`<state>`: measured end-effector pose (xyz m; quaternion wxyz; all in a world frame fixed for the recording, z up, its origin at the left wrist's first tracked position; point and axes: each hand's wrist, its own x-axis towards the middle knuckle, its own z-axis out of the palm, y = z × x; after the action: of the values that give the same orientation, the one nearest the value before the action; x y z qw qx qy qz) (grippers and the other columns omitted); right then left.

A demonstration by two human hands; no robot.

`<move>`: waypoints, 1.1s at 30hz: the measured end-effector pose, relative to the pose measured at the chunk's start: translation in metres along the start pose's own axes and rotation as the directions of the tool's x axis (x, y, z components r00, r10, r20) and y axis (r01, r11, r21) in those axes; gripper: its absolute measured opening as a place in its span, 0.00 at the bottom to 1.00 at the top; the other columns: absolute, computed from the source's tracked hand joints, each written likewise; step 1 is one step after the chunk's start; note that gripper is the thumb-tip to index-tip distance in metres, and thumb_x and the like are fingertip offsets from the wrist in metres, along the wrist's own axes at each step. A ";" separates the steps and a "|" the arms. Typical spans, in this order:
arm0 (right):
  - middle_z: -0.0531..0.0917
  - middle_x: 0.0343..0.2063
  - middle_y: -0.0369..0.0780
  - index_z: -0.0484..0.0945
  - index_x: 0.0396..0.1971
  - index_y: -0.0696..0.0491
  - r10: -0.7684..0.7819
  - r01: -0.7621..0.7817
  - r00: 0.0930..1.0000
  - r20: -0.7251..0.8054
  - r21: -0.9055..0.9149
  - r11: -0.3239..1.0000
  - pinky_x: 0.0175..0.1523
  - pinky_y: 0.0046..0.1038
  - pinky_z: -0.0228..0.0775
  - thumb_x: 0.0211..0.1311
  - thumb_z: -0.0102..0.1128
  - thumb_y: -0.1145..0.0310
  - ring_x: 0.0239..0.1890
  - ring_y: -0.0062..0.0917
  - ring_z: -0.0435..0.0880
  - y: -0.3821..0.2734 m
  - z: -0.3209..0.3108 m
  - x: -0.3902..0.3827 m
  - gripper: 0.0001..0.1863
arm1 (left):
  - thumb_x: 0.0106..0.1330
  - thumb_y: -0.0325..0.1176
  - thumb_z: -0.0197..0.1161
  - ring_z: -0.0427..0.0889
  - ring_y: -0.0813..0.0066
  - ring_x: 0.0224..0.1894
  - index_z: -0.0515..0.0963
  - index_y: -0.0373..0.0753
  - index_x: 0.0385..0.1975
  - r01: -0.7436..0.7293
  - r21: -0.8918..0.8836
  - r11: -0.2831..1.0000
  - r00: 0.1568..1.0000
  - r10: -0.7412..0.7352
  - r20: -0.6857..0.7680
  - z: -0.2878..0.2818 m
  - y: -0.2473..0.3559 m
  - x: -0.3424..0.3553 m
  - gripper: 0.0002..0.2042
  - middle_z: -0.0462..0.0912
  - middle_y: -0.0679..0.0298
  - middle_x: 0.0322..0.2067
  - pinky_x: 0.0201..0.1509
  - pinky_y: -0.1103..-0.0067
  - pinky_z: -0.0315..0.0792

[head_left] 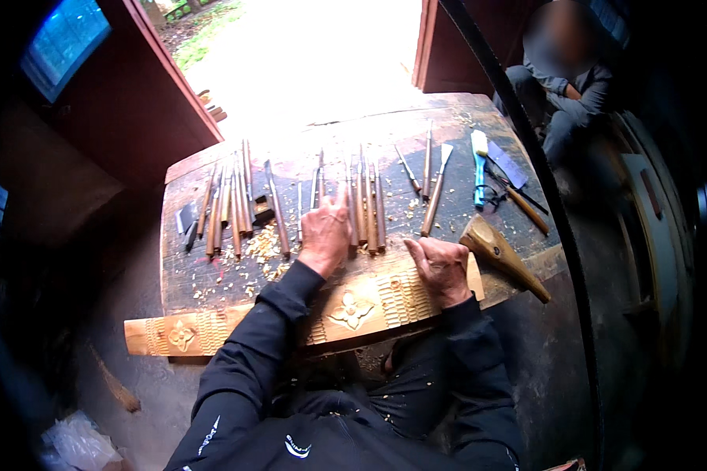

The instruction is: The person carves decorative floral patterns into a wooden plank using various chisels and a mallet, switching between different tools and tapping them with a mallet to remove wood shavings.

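Observation:
My left hand (326,237) reaches over the row of carving chisels in the middle of the bench, its index finger stretched toward the wooden handles (361,212). Its other fingers are partly hidden, and no tool shows lifted in it. Closed into a fist with the thumb sticking out, my right hand (444,272) rests at the right part of the carved board (404,298). Whatever its curled fingers may hold is hidden. Flower reliefs and rows of small gouged cuts cover this long pale board, which lies along the near bench edge. My left forearm crosses over it.
A wooden mallet (499,255) lies right of my right hand. Beyond it are a blue-handled brush (479,169) and a flat-bladed chisel (436,192). More chisels (232,200) and wood shavings (265,245) lie at left on the bench (188,275). Another person (569,94) sits at far right.

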<state>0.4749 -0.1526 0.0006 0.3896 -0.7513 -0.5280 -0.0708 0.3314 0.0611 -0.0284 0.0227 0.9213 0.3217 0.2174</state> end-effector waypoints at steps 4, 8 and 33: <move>0.77 0.19 0.49 0.78 0.21 0.56 0.026 -0.022 0.998 -0.056 0.058 0.998 0.28 0.42 0.67 0.74 0.70 0.63 0.21 0.46 0.81 0.010 -0.005 -0.010 0.20 | 0.72 0.27 0.62 0.87 0.64 0.22 0.83 0.41 0.51 -0.094 -0.059 0.994 0.985 0.084 -0.151 -0.013 0.002 -0.005 0.11 0.87 0.58 0.29 0.24 0.68 0.80; 0.84 0.24 0.47 0.84 0.28 0.53 0.058 -0.084 0.988 -0.141 -0.183 0.980 0.33 0.41 0.73 0.72 0.71 0.65 0.27 0.45 0.86 0.026 -0.030 -0.014 0.12 | 0.73 0.33 0.69 0.87 0.66 0.22 0.84 0.45 0.35 -0.035 -0.104 0.994 0.966 0.007 -0.259 -0.037 -0.035 -0.029 0.03 0.89 0.61 0.26 0.24 0.71 0.77; 0.91 0.46 0.51 0.82 0.62 0.53 0.577 -0.673 0.738 -0.348 -0.330 0.662 0.53 0.45 0.82 0.64 0.78 0.52 0.48 0.45 0.92 0.084 -0.090 -0.048 0.31 | 0.68 0.25 0.65 0.88 0.60 0.32 0.87 0.52 0.50 -0.258 -0.022 0.966 0.965 0.259 0.033 -0.046 -0.069 -0.051 0.15 0.83 0.63 0.35 0.33 0.67 0.81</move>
<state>0.5529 -0.2591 -0.0054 0.2662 -0.9417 -0.1609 -0.1280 0.2363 0.0808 -0.0194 0.0078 0.9588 0.1963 0.2049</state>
